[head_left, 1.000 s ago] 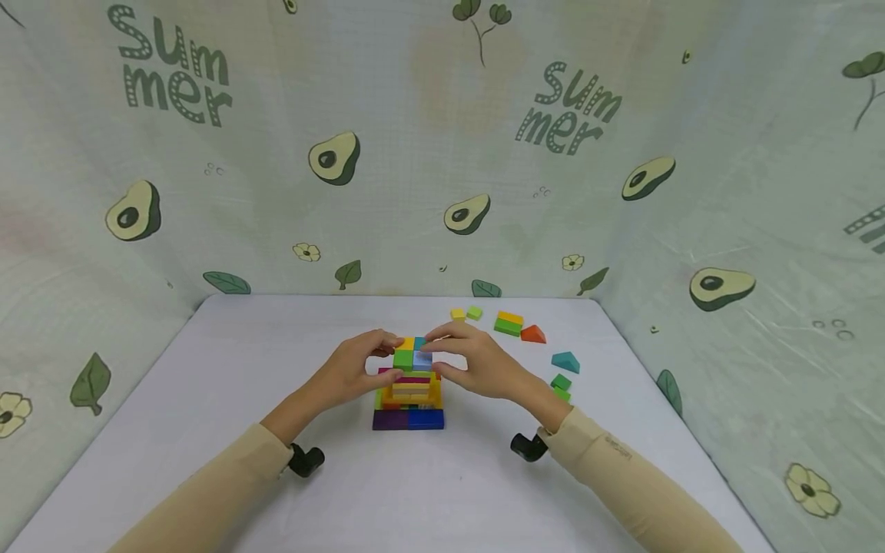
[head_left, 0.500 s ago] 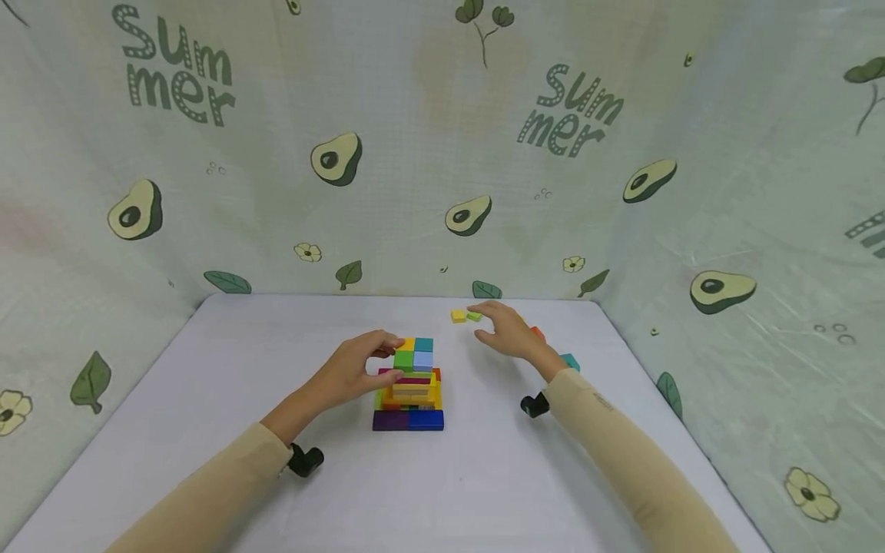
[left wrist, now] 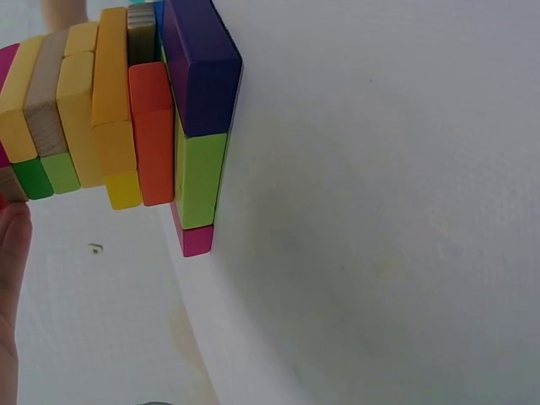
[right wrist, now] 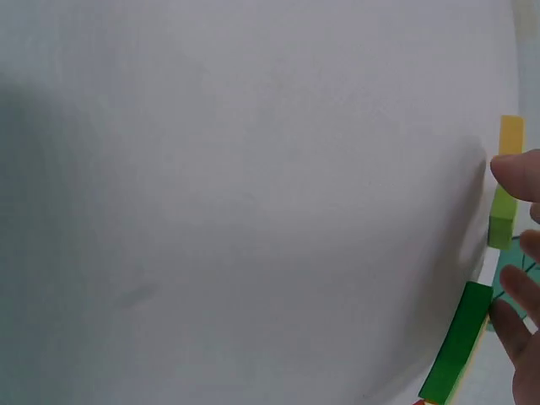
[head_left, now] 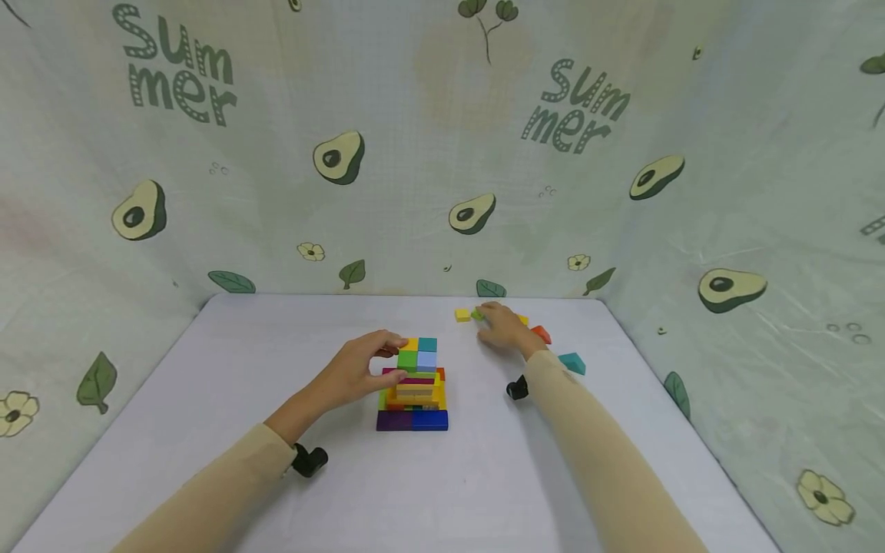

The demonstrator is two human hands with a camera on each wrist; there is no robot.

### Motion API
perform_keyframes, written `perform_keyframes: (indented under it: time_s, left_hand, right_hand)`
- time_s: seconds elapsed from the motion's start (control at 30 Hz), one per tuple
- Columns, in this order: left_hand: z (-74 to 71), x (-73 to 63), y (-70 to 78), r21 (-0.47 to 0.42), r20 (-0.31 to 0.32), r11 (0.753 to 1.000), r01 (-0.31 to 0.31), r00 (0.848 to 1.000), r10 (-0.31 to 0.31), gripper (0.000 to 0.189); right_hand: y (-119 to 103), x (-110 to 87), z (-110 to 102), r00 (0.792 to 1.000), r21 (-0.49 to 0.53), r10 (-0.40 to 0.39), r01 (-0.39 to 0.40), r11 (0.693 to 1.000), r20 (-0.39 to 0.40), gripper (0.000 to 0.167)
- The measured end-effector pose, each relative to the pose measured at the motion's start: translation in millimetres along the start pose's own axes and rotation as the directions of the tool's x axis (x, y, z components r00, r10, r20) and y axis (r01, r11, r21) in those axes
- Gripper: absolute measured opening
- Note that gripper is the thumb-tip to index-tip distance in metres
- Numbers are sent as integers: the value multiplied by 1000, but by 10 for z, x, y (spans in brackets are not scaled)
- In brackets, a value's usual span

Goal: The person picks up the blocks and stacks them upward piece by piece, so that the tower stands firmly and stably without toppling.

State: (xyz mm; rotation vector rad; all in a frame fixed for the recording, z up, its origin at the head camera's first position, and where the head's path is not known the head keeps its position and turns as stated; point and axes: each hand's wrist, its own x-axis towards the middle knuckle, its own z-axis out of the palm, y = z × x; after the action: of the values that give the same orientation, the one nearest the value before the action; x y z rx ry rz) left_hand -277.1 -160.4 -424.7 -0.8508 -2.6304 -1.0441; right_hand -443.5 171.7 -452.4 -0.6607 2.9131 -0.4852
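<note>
A stepped tower of coloured wooden blocks (head_left: 413,392) stands mid-table in the head view, four-coloured cubes on top, a purple block (head_left: 394,420) and a blue block (head_left: 430,420) at its base. My left hand (head_left: 351,367) rests against its upper left side, fingers loosely bent. In the left wrist view one finger (left wrist: 13,245) touches the tower's upper end. Far right, my right hand (head_left: 502,329) reaches to a small light-green block (right wrist: 502,218), the thumb (right wrist: 516,175) overlapping it. The fingers are spread, and whether they touch the block is hidden.
Beside the green block lies a small yellow block (head_left: 462,315). A dark-green block (right wrist: 458,344) sits near the right fingers. An orange-red wedge (head_left: 542,334) and a teal wedge (head_left: 572,363) lie farther right. Printed cloth (head_left: 387,230) walls the table's back and sides.
My right hand has left the tower's top and moved right and away from me to the small light-green block. My left hand has stayed at the tower, which stands unchanged.
</note>
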Motion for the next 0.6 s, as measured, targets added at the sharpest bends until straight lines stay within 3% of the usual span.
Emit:
perform_keyframes:
  time_s: [0.23,0.6]
  left_hand:
    - [10,12,13,12,-3,1000,1,1000,-1,51]
    - [15,3,-15,-2,0,1000,-6,1000,6,51]
  right_hand:
    - [25,-23,-4,1000,-64,-25,25,998,11,50]
    - [67,-64,8,994,65,-76,81,995,-75,18]
